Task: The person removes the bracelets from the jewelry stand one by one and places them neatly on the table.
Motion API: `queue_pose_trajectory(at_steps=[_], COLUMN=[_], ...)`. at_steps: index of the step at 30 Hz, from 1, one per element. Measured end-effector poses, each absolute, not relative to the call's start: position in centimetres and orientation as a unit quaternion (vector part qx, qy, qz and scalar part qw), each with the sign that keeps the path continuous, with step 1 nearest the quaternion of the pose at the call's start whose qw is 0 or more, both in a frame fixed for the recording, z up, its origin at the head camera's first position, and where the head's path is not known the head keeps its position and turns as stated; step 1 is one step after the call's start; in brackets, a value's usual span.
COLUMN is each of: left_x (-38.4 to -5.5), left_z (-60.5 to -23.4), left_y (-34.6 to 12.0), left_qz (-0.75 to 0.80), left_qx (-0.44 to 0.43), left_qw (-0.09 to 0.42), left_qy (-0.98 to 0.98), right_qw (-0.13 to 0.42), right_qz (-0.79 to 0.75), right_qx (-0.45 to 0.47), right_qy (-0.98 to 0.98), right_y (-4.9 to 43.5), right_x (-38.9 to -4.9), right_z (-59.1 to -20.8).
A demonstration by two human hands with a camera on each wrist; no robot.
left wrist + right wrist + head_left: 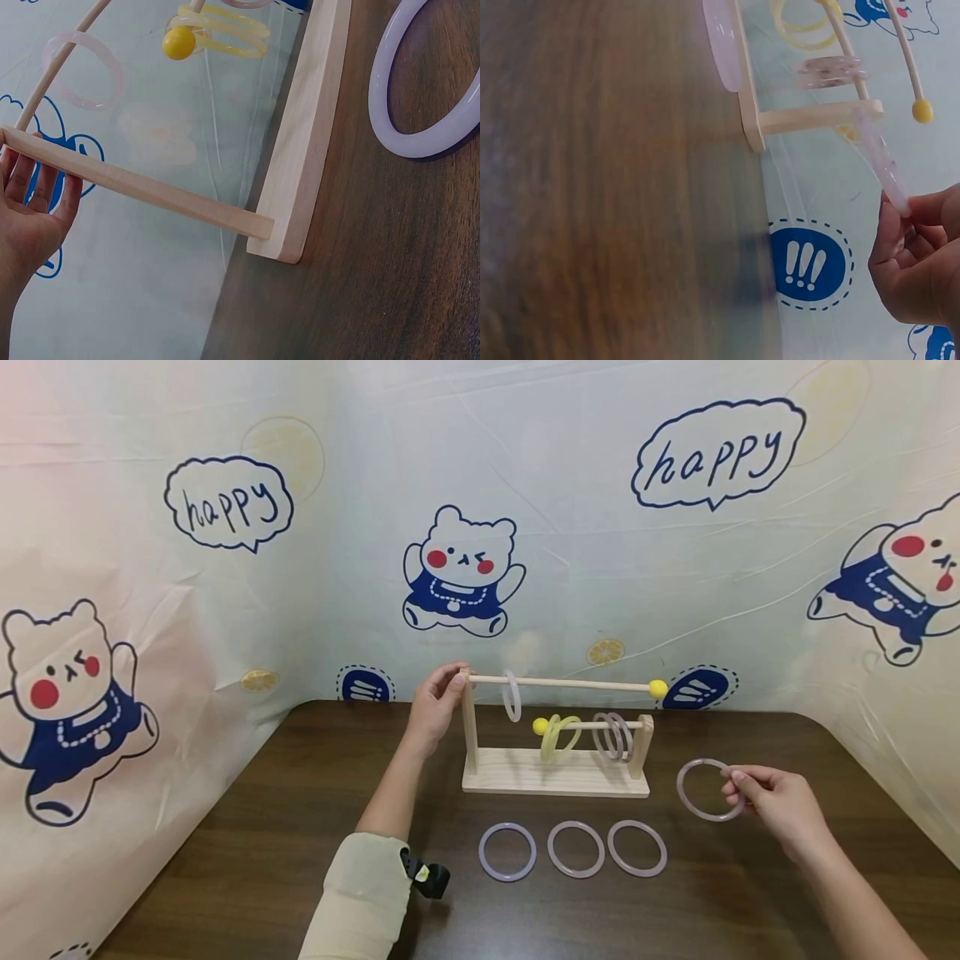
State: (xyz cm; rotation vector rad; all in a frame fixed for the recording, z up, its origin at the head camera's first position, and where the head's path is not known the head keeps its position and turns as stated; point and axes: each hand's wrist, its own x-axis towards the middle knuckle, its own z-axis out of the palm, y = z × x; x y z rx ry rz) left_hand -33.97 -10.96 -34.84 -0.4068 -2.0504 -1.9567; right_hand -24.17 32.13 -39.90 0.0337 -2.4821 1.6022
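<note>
A wooden bangle rack (555,783) stands on the table with two rods, each tipped by a yellow ball. My left hand (435,706) grips the top of its tall left post (142,184), fingers behind the wood. Between thumb and fingers, my right hand (783,806) pinches a pale pink-purple bangle (681,793) to the right of the rack; the right wrist view shows this bangle (883,161) nearly edge-on. One whitish bangle (517,702) hangs on the upper rod (585,683). Yellow bangles (548,745) and several greyish-purple bangles (628,745) hang on the lower rod.
In front of the rack lie a blue-purple bangle (482,862) and two pinkish bangles (551,858) in a row on the dark wooden table (247,860). A patterned cloth (360,593) hangs behind the table and at its sides. A black strap (431,881) sits on my left sleeve.
</note>
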Motion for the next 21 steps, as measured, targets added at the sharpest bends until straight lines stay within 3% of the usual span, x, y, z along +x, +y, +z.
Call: queue_pose_trajectory(at_steps=[10, 21], left_x=[-34.12, -34.09], left_z=[-34.96, -34.93], left_y=[-11.05, -11.00], left_qz=[-0.676, -0.679], left_qx=[-0.148, -0.147], left_qw=[0.140, 0.142], left_qy=[-0.708, -0.705], right_qw=[0.046, -0.045], right_qz=[0.483, 0.493], right_qx=[0.006, 0.028], right_qy=[-0.874, -0.868], right_y=[31.29, 31.53], right_x=[-23.43, -23.29], right_z=[-39.34, -39.74])
